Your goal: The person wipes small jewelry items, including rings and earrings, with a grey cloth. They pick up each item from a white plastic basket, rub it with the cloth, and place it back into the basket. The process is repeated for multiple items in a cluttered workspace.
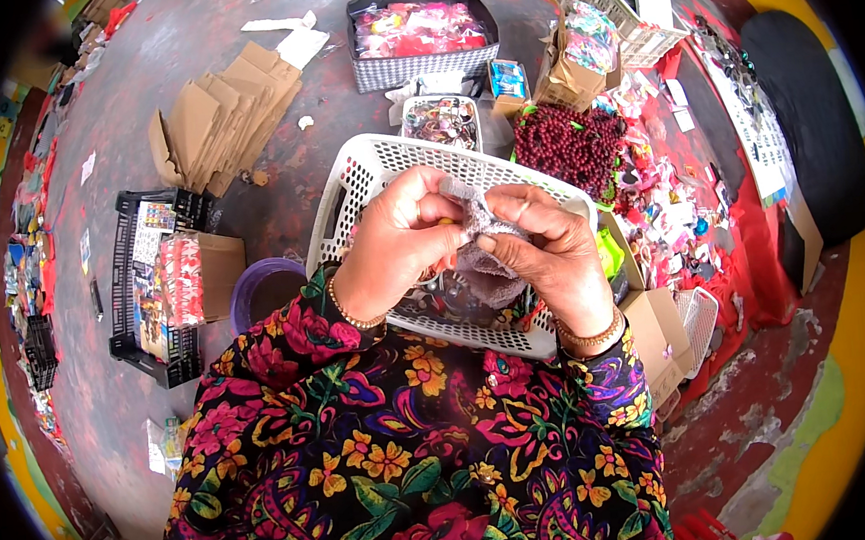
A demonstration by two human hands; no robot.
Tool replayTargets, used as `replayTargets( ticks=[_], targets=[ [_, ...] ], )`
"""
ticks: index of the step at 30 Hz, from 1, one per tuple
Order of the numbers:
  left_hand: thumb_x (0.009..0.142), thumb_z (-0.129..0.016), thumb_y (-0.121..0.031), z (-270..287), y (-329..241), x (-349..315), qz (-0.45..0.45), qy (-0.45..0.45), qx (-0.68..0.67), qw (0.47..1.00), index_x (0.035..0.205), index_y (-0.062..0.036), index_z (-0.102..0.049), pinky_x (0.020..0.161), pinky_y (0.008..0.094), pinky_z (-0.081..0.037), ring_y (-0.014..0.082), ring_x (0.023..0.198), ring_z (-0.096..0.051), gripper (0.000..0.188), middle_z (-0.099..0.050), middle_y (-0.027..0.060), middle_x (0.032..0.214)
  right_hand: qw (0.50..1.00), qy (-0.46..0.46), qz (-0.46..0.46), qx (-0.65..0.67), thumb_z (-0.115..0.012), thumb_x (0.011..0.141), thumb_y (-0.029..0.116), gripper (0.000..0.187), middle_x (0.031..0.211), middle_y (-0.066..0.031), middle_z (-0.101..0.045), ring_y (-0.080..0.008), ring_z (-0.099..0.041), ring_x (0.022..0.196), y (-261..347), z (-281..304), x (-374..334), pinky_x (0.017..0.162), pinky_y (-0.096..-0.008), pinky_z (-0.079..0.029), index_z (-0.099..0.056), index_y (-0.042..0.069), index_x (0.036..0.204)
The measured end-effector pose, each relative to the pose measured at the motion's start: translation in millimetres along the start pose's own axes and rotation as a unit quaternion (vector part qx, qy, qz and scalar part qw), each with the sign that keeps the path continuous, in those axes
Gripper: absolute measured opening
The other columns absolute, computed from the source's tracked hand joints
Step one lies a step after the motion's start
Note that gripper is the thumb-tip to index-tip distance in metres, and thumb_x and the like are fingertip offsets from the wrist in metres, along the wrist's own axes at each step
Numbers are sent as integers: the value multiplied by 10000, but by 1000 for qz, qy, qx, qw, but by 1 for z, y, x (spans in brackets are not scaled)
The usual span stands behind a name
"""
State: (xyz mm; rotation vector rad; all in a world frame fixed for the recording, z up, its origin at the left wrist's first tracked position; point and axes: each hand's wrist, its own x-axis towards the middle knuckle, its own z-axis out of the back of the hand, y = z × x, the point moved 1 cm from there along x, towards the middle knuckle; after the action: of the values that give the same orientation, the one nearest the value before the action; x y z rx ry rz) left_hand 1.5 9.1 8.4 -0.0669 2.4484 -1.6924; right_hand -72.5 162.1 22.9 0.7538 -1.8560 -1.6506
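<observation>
head view: the left hand [400, 237] and right hand [552, 252] pinch a grey knitted fabric piece [493, 276], thumbs and fingers closed on it, above a white perforated basket [424, 152]. around the basket, maroon beads [569, 148] lie at two o'clock, flattened cardboard boxes [226, 114] at ten, a black crate [122, 272] at nine.
</observation>
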Motion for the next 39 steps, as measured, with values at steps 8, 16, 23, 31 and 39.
replayTargets(
  ticks=[8, 16, 23, 31, 39],
  targets=[
    [784, -504, 74, -10, 0, 0, 8, -1, -39, 999, 1128, -23, -396, 511, 200, -414, 80, 581, -517, 374, -552, 27, 739, 995, -45, 13, -91, -608, 784, -5, 107, 727, 16, -542, -47, -490, 680, -4, -3, 0, 611, -185, -416, -550, 18, 871],
    [806, -486, 64, -12, 5, 1, -15, -9, -40, 999, 1053, -8, -416, 565, 199, -438, 81, 640, -527, 267, -566, 42, 784, 974, -90, -67, 195, -569, 811, -11, 87, 795, -1, -574, -50, -523, 696, -8, -1, 2, 605, -189, -434, -554, 22, 890],
    [807, -482, 68, -12, 0, 1, -16, 10, -54, 998, 1027, -16, -415, 595, 202, -441, 76, 672, -534, 245, -557, 37, 807, 970, -74, -82, 216, -570, 818, 13, 150, 855, -15, -587, -71, -552, 754, -2, -4, 2, 650, -203, -460, -545, 13, 966],
    [794, -559, 46, -7, -1, 2, -39, 65, -18, 997, 1045, -25, -408, 608, 183, -434, 72, 728, -553, 301, -552, 31, 825, 993, -28, -86, 78, -598, 821, 67, 209, 824, 2, -596, -42, -523, 713, -3, 0, -2, 643, -182, -440, -570, -1, 1016],
    [768, -611, 34, -3, 15, 0, -227, 80, 194, 951, 1120, -12, -397, 653, 201, -435, 52, 717, -540, 415, -563, 15, 802, 978, -108, 94, -151, -593, 821, 34, 90, 694, 12, -577, -25, -492, 659, -4, -10, -7, 569, -187, -423, -592, 5, 906]
  ],
)
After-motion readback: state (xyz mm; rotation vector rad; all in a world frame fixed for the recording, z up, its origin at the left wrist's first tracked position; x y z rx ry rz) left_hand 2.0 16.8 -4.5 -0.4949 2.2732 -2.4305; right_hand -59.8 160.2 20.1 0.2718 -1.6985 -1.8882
